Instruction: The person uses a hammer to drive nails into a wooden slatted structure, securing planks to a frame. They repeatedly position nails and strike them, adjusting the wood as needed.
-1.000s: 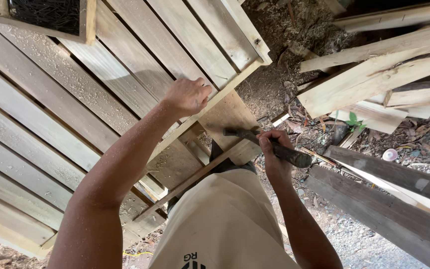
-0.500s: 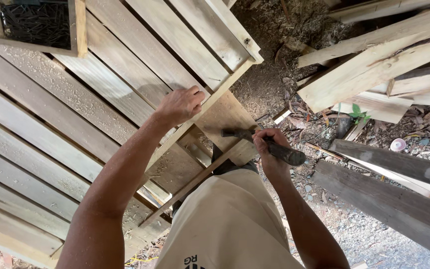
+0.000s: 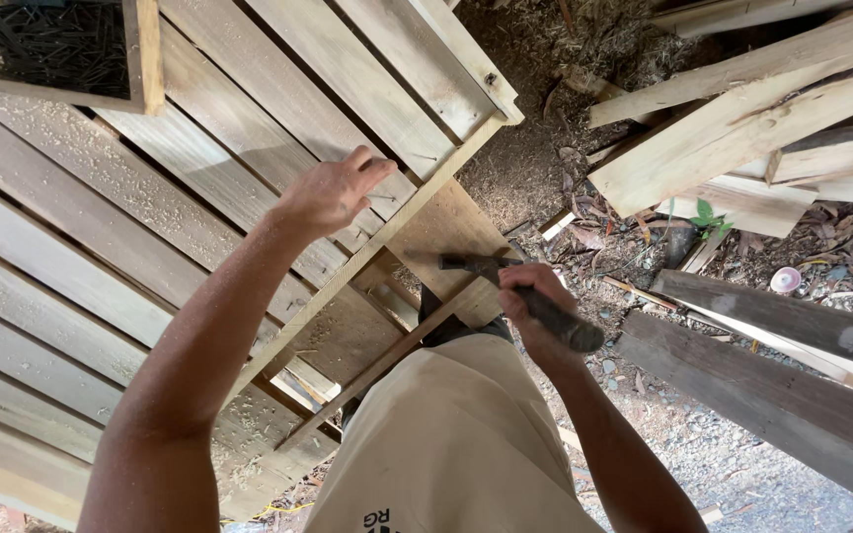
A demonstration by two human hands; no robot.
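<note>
left hand (image 3: 333,192) at frame centre, fingers loosely curled, seemingly pinching a nail (image 3: 384,197) on the slats (image 3: 249,128). right hand (image 3: 535,306) wrapped tight round hammer (image 3: 520,296), centre right. best struck squarely, fingertips clear.
</note>
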